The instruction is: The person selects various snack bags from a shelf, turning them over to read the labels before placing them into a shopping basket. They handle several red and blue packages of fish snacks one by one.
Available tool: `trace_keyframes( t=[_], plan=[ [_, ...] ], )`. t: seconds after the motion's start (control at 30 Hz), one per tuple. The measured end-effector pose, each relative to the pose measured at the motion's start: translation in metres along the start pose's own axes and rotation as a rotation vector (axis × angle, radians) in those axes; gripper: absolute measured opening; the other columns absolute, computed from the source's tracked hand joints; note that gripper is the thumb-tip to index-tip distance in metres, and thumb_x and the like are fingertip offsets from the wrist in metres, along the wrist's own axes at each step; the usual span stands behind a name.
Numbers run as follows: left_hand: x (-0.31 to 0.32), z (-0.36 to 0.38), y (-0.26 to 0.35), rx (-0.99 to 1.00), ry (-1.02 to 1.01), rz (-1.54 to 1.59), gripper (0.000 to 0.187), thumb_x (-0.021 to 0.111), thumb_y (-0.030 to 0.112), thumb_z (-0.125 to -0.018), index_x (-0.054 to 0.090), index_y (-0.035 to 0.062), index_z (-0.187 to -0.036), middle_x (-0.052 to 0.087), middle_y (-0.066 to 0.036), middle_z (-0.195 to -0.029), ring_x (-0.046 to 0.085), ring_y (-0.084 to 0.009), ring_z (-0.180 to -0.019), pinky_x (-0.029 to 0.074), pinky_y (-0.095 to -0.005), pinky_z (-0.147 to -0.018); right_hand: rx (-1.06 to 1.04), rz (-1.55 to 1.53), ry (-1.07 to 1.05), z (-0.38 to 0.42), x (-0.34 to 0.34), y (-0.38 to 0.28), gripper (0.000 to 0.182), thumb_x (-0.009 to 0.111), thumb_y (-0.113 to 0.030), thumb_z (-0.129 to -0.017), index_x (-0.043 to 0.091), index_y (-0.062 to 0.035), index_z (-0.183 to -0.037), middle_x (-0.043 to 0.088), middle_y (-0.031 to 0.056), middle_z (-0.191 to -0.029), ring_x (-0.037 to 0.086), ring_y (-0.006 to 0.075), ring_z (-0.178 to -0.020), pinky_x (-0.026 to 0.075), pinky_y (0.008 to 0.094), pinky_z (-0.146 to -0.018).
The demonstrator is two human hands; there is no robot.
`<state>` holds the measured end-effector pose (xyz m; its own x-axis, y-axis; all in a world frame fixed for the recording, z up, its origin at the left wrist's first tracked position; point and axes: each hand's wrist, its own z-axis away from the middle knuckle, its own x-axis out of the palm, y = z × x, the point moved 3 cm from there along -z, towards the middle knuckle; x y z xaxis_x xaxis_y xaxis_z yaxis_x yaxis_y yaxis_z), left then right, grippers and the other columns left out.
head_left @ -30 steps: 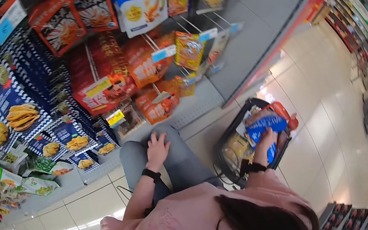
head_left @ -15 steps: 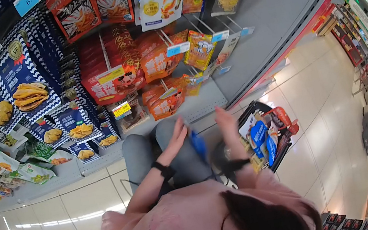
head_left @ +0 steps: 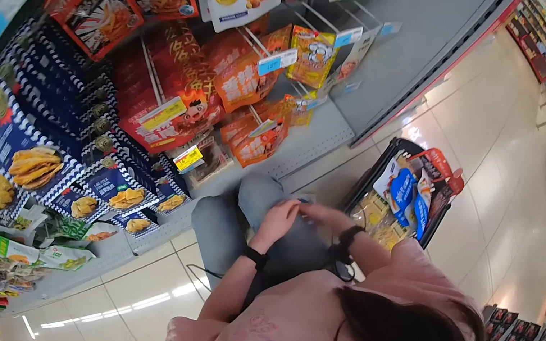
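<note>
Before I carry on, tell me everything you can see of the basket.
The basket looks like dark plastic, open on top, with a glossy red part, perhaps a handle, at its picture-right side. It appears to stand upright on the tiled floor, on the person's right, slanting across the view. Packets fill it: blue-and-white ones and yellowish ones. The right sleeve overlaps its near end; contact there is unclear. Neither hand touches it.

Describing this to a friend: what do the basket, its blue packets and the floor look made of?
Basket: probably smooth black plastic, its red handle looking moulded.
Blue packets: likely printed film, seemingly thin; gloss unclear.
Floor: glossy tile, perhaps ceramic, given joints and reflections.
</note>
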<state>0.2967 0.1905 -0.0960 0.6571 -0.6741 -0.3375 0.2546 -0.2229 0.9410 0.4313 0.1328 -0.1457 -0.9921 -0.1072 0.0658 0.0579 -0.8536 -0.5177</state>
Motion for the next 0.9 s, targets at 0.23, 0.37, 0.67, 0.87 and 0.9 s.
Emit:
trace_keyframes(
  t=[0.23,0.37,0.67,0.87,0.9],
  plan=[
    [-0.057,-0.035,-0.012,0.179,0.137,-0.655,0.009,0.051,0.011,-0.076,0.059,0.0064,-0.077,0.059,-0.004,-0.080,0.054,-0.0230,-0.087,0.039,-0.0308,-0.081,-0.023,0.203,-0.129,-0.111,-0.051,0.054,0.034,0.055,-0.031,-0.072,0.056,-0.0054,-0.094,0.050,0.0121,-0.109,0.052,0.0243,-0.093,0.045,0.0429,-0.070],
    [-0.072,-0.051,-0.042,-0.103,0.240,-0.365,0.008,0.053,0.010,-0.076,0.058,0.0045,-0.073,0.060,-0.007,-0.073,0.057,-0.0236,-0.072,0.044,-0.0321,-0.067,-0.113,0.701,0.405,-0.273,-0.063,0.131,0.017,0.049,-0.016,-0.073,0.060,-0.0070,-0.083,0.060,0.0144,-0.087,0.058,0.0286,-0.079,0.047,0.0386,-0.063],
    [-0.067,-0.056,-0.053,-0.319,0.237,-0.197,0.009,0.047,-0.001,-0.078,0.056,-0.0018,-0.079,0.060,-0.010,-0.078,0.056,-0.0237,-0.078,0.042,-0.0302,-0.072,0.081,0.620,0.635,-0.292,-0.031,0.107,0.017,0.045,-0.013,-0.076,0.059,-0.0101,-0.086,0.062,0.0105,-0.082,0.060,0.0262,-0.077,0.046,0.0382,-0.061],
    [-0.058,-0.064,-0.048,-0.249,0.238,-0.334,0.012,0.046,-0.002,-0.075,0.058,-0.0016,-0.077,0.061,-0.008,-0.076,0.056,-0.0252,-0.080,0.042,-0.0338,-0.075,0.142,0.608,0.662,-0.337,-0.031,0.119,0.031,0.045,-0.011,-0.077,0.046,-0.0104,-0.108,0.061,0.0093,-0.080,0.060,0.0246,-0.076,0.045,0.0381,-0.059],
    [-0.058,-0.065,-0.047,-0.260,0.251,-0.326,0.013,0.045,-0.002,-0.075,0.058,-0.0014,-0.077,0.062,-0.008,-0.076,0.056,-0.0255,-0.080,0.042,-0.0343,-0.076,0.173,0.568,0.723,-0.340,-0.034,0.123,0.032,0.044,-0.010,-0.077,0.045,-0.0102,-0.109,0.061,0.0100,-0.080,0.060,0.0242,-0.075,0.045,0.0381,-0.059]
  ],
)
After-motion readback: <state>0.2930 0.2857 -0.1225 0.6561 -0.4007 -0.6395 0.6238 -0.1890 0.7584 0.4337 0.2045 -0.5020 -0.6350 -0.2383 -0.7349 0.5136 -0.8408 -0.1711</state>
